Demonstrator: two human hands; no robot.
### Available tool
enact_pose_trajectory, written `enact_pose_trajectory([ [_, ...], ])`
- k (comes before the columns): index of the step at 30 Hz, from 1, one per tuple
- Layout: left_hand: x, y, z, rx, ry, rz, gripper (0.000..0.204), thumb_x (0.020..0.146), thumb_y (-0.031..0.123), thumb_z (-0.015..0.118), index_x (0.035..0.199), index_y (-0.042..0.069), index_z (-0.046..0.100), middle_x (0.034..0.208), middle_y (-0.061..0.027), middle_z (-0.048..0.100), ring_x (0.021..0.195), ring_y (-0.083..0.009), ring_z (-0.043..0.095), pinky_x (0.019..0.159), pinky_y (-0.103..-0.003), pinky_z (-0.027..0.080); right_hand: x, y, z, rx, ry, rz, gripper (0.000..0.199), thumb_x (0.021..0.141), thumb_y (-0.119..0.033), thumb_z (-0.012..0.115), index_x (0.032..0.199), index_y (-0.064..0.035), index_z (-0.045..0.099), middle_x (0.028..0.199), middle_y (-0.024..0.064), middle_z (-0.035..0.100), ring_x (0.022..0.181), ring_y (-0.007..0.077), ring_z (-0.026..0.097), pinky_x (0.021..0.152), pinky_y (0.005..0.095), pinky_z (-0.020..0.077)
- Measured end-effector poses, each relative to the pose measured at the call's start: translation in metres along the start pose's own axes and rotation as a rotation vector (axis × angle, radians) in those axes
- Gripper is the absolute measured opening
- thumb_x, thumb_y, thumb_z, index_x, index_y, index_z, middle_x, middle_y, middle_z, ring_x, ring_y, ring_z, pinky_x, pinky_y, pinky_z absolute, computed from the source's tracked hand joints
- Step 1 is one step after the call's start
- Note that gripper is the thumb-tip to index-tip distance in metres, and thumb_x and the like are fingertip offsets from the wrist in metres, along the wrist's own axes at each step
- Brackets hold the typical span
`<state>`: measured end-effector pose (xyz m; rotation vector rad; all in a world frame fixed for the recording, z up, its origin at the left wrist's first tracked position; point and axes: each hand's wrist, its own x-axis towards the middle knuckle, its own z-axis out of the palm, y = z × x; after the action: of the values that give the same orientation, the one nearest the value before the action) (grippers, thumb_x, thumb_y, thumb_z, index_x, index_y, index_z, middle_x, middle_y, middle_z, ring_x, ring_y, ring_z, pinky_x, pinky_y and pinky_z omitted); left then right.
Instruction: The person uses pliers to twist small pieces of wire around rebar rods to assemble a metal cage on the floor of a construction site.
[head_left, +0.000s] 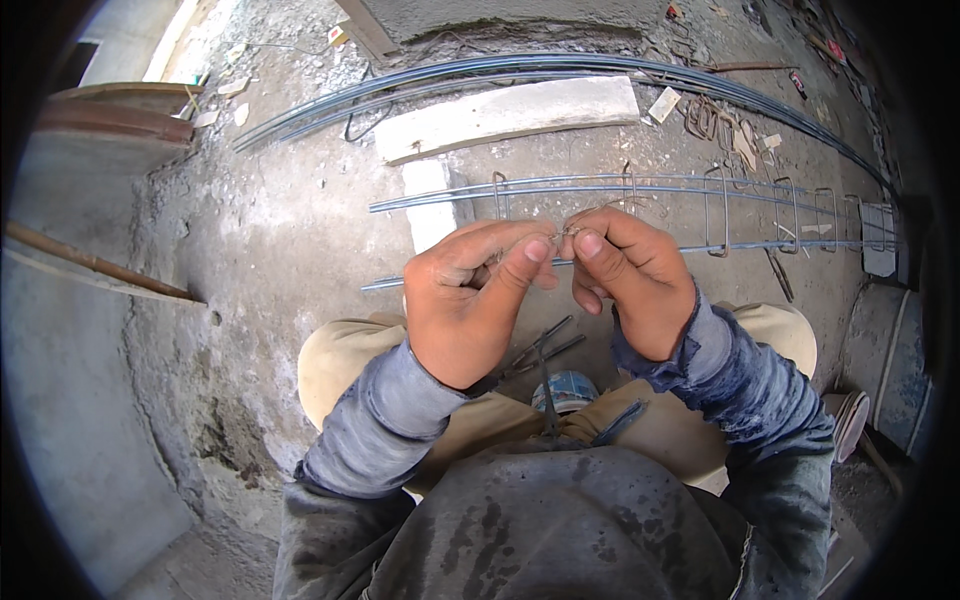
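In front of my chest, my left hand (455, 305) and my right hand (645, 285) almost meet. Each is closed in a pinch of thumb and fingers. A short piece of thin wire (559, 235) shows between the fingertips; both hands grip it, and most of it is hidden. Just beyond and beneath my hands lies a frame of long steel bars (700, 247) with several bent wire stirrups (717, 212) around them. Below my hands, between my knees, is a dark long-handled tool (545, 350), whose kind I cannot make out.
A whitish wooden plank (510, 115) lies beyond the frame, with a pale block (432, 200) below it. Long loose steel bars (480, 68) curve behind. A small round container (566, 388) stands between my legs. Loose stirrups (708, 120) and rubble lie at far right; a bucket (850, 410) stands at right.
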<state>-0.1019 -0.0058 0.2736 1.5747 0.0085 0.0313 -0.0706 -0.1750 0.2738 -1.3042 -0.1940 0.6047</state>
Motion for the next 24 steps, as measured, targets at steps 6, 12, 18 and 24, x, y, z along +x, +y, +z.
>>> enact_pose_trajectory([
  [6, 0.01, -0.008, -0.008, -0.415, -0.143, -0.336, 0.021, 0.089, 0.016, 0.059, 0.091, -0.005, 0.063, 0.079, -0.0114, 0.064, 0.062, -0.0145, 0.057, 0.058, -0.027, 0.049, 0.002, 0.008, -0.01, 0.464, -0.141, 0.101, 0.023, 0.096, -0.02, 0.047, 0.095, 0.0009, 0.056, 0.073, 0.0023, 0.049, 0.057, 0.0084, 0.04, 0.053, 0.0238, 0.0387],
  [12, 0.015, -0.004, -0.017, -0.547, -0.281, -0.481, 0.018, 0.088, 0.015, 0.061, 0.088, -0.003, 0.062, 0.072, -0.0078, 0.061, 0.06, -0.0129, 0.056, 0.054, -0.025, 0.048, 0.005, 0.005, -0.02, 0.636, -0.409, 0.238, 0.021, 0.094, -0.018, 0.049, 0.093, 0.0023, 0.057, 0.066, 0.0029, 0.048, 0.053, 0.0086, 0.039, 0.049, 0.0254, 0.0377],
  [18, 0.016, 0.004, -0.024, -0.212, -0.46, -0.393, 0.014, 0.085, 0.011, 0.063, 0.085, -0.004, 0.063, 0.069, -0.0076, 0.061, 0.059, -0.0122, 0.057, 0.053, -0.024, 0.048, 0.006, -0.018, -0.03, -0.051, -0.577, 0.299, 0.021, 0.091, -0.012, 0.053, 0.084, 0.0063, 0.06, 0.067, 0.0069, 0.055, 0.05, 0.0126, 0.047, 0.046, 0.0263, 0.0378],
  [24, 0.015, 0.005, -0.017, 0.137, -0.503, -0.302, 0.018, 0.081, 0.006, 0.067, 0.096, -0.004, 0.064, 0.072, -0.0079, 0.063, 0.063, -0.0114, 0.059, 0.057, -0.024, 0.049, 0.014, -0.003, -0.028, -0.615, -0.7, -0.063, 0.015, 0.087, -0.011, 0.056, 0.086, 0.0017, 0.062, 0.072, 0.013, 0.062, 0.055, 0.0247, 0.057, 0.052, 0.0346, 0.043],
])
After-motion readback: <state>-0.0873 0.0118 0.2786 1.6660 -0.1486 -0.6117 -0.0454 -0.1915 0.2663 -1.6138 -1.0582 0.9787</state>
